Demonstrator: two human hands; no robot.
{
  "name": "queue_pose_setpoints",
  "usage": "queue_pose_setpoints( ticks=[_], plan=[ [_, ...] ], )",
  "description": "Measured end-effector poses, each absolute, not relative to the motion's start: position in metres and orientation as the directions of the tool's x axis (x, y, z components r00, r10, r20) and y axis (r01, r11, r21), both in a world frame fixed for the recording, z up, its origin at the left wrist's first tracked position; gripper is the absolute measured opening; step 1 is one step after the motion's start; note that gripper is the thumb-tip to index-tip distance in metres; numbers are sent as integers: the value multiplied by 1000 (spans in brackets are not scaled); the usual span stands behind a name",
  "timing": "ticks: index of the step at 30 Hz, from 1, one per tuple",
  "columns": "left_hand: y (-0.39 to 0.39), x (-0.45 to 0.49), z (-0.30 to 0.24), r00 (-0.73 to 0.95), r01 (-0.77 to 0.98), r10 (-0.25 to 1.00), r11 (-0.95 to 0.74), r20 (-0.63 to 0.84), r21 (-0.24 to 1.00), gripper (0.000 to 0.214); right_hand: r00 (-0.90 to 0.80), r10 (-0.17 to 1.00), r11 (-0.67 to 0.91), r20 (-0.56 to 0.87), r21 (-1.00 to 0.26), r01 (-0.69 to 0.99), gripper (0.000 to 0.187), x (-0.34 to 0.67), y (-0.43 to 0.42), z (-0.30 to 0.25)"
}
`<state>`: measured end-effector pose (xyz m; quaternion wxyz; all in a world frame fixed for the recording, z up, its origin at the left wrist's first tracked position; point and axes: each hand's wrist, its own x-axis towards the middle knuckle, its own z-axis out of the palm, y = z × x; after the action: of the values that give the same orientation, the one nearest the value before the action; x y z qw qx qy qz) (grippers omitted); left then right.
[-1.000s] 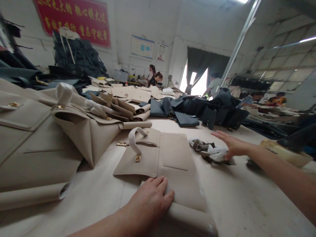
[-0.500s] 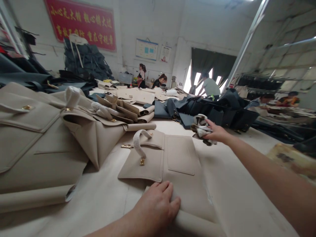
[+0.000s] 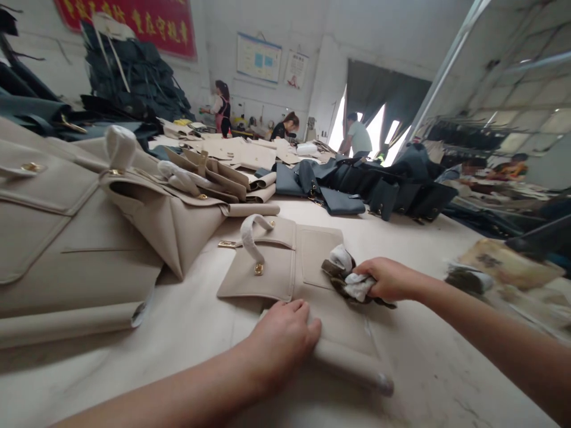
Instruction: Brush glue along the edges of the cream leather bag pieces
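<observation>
A beige leather bag piece lies spread on the table in front of me, its lower edge rolled. Its flap side carries a handle wrapped in white and gold-coloured metal fittings; a stitched rectangular patch is on the other side. My left hand rests on the piece's near part, fingers laid over it and thumb apart, gripping nothing visible. Bunched in my right hand is a white and dark-patterned cloth, over the piece's right edge beside the patch. Whether it presses on the leather is hard to tell.
More beige bag pieces lie at left, some with wrapped handles. Dark blue bags are heaped across the table's back. Crumpled plastic packaging sits at right. Several people work farther off, one in a pale green shirt.
My right hand has brought the cloth nearer and slightly left, from beyond the bag piece's upper right corner to over its right edge. My left hand stays on the piece. The view has tilted down.
</observation>
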<state>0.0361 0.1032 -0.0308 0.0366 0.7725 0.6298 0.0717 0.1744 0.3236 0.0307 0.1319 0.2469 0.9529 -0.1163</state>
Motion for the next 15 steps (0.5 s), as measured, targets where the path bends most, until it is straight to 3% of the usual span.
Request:
queue_pose_setpoints(
  ticks=[5, 9, 12, 15],
  plan=[
    [102, 40, -29, 185, 974, 980, -193, 70, 120, 32, -833, 394, 834, -388, -230, 502, 31, 212, 272, 33],
    [99, 41, -25, 200, 974, 977, -207, 77, 93, 35, -777, 470, 813, -420, -138, 566, 36, 230, 260, 50],
    [97, 38, -26, 235, 964, 966, -246, 110, 103, 36, -745, 624, 749, -237, -93, 656, 41, 242, 261, 69],
    [97, 36, -28, 248, 957, 961, -262, 123, 120, 29, -779, 625, 752, -60, -223, 620, 45, 248, 242, 77]
  ],
)
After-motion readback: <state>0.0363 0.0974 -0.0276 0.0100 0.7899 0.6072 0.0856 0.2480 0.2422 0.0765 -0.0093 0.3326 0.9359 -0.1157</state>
